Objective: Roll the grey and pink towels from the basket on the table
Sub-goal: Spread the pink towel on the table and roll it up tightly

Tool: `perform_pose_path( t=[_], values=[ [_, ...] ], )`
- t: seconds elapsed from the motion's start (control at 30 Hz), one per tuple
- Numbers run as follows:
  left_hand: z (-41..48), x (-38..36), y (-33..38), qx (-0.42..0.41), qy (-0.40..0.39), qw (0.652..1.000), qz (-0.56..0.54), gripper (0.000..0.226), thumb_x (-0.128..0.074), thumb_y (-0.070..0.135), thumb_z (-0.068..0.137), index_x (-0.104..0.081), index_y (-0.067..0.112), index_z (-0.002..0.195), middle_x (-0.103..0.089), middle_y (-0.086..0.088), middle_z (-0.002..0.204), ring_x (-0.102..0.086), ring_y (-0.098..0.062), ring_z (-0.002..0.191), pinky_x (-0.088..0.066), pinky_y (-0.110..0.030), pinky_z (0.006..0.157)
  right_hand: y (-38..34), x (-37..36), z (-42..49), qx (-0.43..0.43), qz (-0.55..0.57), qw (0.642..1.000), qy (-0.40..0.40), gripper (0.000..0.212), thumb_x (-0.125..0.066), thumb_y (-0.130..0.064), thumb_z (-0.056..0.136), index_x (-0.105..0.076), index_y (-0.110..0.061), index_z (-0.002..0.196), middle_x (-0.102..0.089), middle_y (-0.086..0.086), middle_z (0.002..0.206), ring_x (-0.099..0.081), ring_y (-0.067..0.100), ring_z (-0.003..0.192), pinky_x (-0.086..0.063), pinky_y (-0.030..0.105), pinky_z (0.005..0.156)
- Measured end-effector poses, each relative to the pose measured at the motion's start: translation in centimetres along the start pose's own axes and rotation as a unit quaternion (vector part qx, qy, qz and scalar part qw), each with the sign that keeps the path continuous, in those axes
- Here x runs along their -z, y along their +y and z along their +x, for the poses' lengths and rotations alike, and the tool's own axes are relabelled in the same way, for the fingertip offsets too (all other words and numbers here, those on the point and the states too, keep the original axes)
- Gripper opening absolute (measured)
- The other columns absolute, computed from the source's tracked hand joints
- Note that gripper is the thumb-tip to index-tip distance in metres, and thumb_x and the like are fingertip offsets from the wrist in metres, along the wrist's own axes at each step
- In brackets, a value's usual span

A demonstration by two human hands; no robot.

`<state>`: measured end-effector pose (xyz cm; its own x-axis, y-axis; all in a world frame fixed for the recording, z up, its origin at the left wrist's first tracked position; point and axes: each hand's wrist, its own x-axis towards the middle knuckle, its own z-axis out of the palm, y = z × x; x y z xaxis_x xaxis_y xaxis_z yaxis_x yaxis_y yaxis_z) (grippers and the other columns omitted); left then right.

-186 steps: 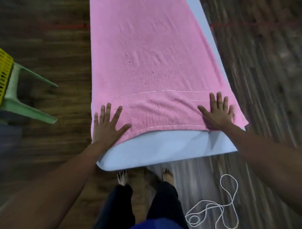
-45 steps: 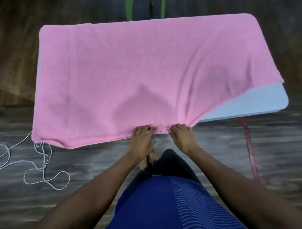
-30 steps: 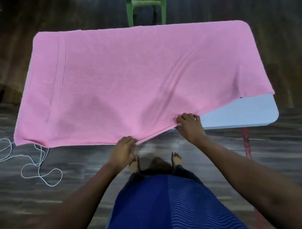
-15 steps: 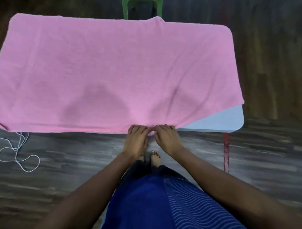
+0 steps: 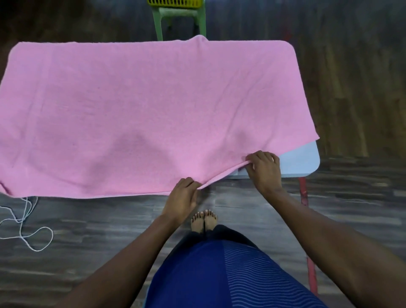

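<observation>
The pink towel point(image 5: 142, 110) lies spread flat over nearly the whole pale blue table point(image 5: 301, 160), of which only the near right corner shows. My left hand point(image 5: 183, 196) pinches the towel's near edge at the table's front. My right hand point(image 5: 263, 168) grips the same edge further right, close to the bare corner. Between my hands the edge is lifted slightly and runs slanted. The yellow basket point(image 5: 174, 2) sits on a green stool point(image 5: 179, 18) beyond the table. No grey towel is in sight.
A white cord point(image 5: 24, 222) lies looped on the dark wooden floor at the left. A red table leg point(image 5: 304, 197) shows under the right corner. My bare feet point(image 5: 204, 221) stand close to the table's front edge.
My hands, side by side on the near edge half a second ago, have spread apart; the right hand slid right along the edge toward the corner. The view has tilted up, showing the basket.
</observation>
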<state>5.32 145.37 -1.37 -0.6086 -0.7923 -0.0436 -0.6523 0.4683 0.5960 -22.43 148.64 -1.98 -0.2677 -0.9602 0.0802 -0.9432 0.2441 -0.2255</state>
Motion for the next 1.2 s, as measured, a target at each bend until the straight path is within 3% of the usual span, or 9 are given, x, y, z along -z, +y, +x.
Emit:
perform_pose_path(
  t=[0.17, 0.3, 0.5, 0.63, 0.77, 0.87, 0.9, 1.03, 1.2],
  values=[
    [0.5, 0.9, 0.6, -0.005, 0.003, 1.000, -0.028, 0.025, -0.050, 0.003, 0.087, -0.066, 0.005, 0.105, -0.060, -0.006, 0.091, -0.054, -0.021, 0.082, -0.044, -0.033, 0.071, -0.8, -0.2, -0.6, -0.036, 0.000, 0.999, -0.002, 0.011, -0.057, -0.017, 0.090, -0.066, -0.015, 0.096, -0.068, 0.002, 0.090, -0.063, 0.026, 0.090, -0.037, 0.042, 0.093],
    [0.3, 1.8, 0.0, -0.008, 0.004, 1.000, -0.027, 0.024, -0.054, 0.002, 0.089, -0.066, 0.006, 0.110, -0.059, -0.005, 0.090, -0.055, -0.022, 0.079, -0.048, -0.036, 0.067, -1.4, -0.1, -0.7, -0.024, -0.007, 1.000, -0.007, 0.011, -0.053, -0.015, 0.092, -0.063, -0.014, 0.097, -0.066, 0.004, 0.089, -0.059, 0.028, 0.087, -0.038, 0.042, 0.090],
    [0.4, 1.8, 0.5, -0.038, -0.010, 0.999, -0.026, 0.025, -0.054, 0.002, 0.089, -0.066, 0.005, 0.110, -0.059, -0.005, 0.092, -0.056, -0.022, 0.081, -0.049, -0.037, 0.066, 1.4, 1.0, 0.0, -0.088, -0.008, 0.996, -0.019, 0.011, -0.058, 0.000, 0.083, -0.063, -0.008, 0.088, -0.065, 0.010, 0.084, -0.058, 0.032, 0.075, -0.042, 0.038, 0.067],
    [0.2, 1.4, 0.2, -0.014, -0.003, 0.999, -0.029, 0.025, -0.051, 0.001, 0.088, -0.066, 0.006, 0.108, -0.057, -0.002, 0.090, -0.053, -0.018, 0.078, -0.046, -0.032, 0.066, 2.0, 0.8, 0.0, -0.054, 0.010, 0.998, -0.009, 0.015, -0.050, -0.007, 0.087, -0.064, -0.007, 0.084, -0.062, 0.008, 0.080, -0.055, 0.031, 0.075, -0.040, 0.039, 0.075],
    [0.0, 1.4, -0.5, 0.010, -0.004, 1.000, -0.022, 0.023, -0.052, 0.004, 0.090, -0.066, 0.009, 0.107, -0.052, 0.003, 0.087, -0.047, -0.012, 0.074, -0.041, -0.029, 0.063, 1.5, 0.9, -1.0, -0.034, 0.079, 0.995, -0.042, 0.031, -0.030, -0.031, 0.098, -0.057, -0.015, 0.101, -0.057, 0.002, 0.092, -0.048, 0.023, 0.086, -0.032, 0.036, 0.080],
    [0.4, 1.4, -0.8, 0.026, -0.001, 1.000, -0.009, 0.024, -0.050, 0.007, 0.090, -0.066, 0.009, 0.108, -0.055, 0.000, 0.088, -0.052, -0.018, 0.075, -0.044, -0.032, 0.063, 2.0, 1.1, -1.1, -0.002, 0.134, 0.986, -0.098, 0.041, -0.048, -0.056, 0.093, -0.051, -0.022, 0.116, -0.049, -0.006, 0.107, -0.040, 0.012, 0.098, -0.029, 0.033, 0.085],
    [0.5, 1.4, -0.8, 0.032, 0.001, 0.999, -0.002, 0.024, -0.051, 0.006, 0.090, -0.066, 0.009, 0.108, -0.056, -0.001, 0.089, -0.054, -0.020, 0.076, -0.044, -0.031, 0.063, 2.4, 1.2, -1.1, 0.016, 0.128, 0.986, -0.108, 0.042, -0.056, -0.053, 0.091, -0.051, -0.021, 0.118, -0.048, -0.005, 0.107, -0.041, 0.013, 0.099, -0.031, 0.033, 0.085],
    [0.8, 0.9, -0.7, 0.046, 0.008, 0.999, 0.019, 0.024, -0.055, 0.004, 0.090, -0.067, 0.008, 0.110, -0.060, -0.004, 0.091, -0.057, -0.025, 0.079, -0.043, -0.030, 0.064, 4.6, 1.9, -0.8, 0.033, 0.096, 0.993, -0.063, 0.028, -0.062, -0.002, 0.084, -0.063, -0.011, 0.110, -0.058, 0.008, 0.102, -0.054, 0.031, 0.092, -0.040, 0.037, 0.080],
    [1.1, -0.6, 0.8, 0.057, 0.015, 0.998, 0.030, 0.027, -0.054, 0.005, 0.088, -0.068, 0.009, 0.111, -0.062, -0.004, 0.092, -0.057, -0.025, 0.081, -0.045, -0.030, 0.065, 6.9, 3.4, 0.3, -0.029, 0.117, 0.993, -0.022, 0.033, -0.053, 0.011, 0.082, -0.065, -0.005, 0.107, -0.065, 0.013, 0.108, -0.061, 0.034, 0.091, -0.053, 0.042, 0.077]
  ],
)
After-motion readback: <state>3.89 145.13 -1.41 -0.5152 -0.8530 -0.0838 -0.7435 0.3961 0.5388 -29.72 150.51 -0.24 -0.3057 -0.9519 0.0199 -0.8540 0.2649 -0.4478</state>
